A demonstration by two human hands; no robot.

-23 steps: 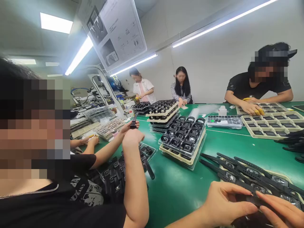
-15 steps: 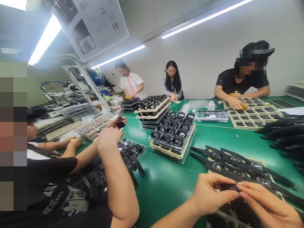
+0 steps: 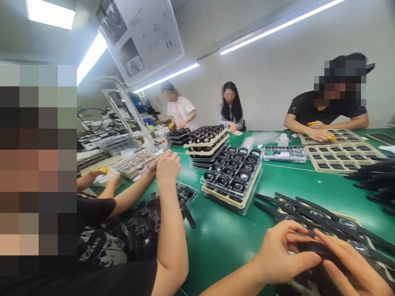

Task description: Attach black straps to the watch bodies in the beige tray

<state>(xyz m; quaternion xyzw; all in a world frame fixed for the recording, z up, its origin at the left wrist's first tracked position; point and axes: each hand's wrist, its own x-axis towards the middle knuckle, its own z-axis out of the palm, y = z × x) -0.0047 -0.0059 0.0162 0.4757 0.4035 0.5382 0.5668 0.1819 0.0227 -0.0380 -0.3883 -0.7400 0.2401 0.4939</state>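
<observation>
Right now both hands work at the near right corner of the green surface [image 3: 228,242]. Left hand [image 3: 285,257] has thumb and fingers pinched together on a black watch strap [image 3: 317,248]; right hand [image 3: 354,269] lies on the same strap from the other side, fingers closed onto it, fingertips of the two hands almost touching. The strap sits on top of a row of black watches [image 3: 311,213] laid side by side across a beige tray [image 3: 354,220], straps sticking out over the tray's left edge. Exact detail of the grip is blurred.

Toward the middle of the surface: a stack of clear trays [image 3: 234,176] full of curled-up black watches, and a taller stack [image 3: 206,142] behind it. Far right side: an empty beige compartment tray [image 3: 339,156], with a co-worker's hands [image 3: 321,133] on another tray just beyond it. A loose heap of black straps [image 3: 375,181] lies at the right edge.

Near left edge: another person's raised arm [image 3: 169,222], hand up, over a pile of black watches [image 3: 145,226]. Two more people are working at the far end.
</observation>
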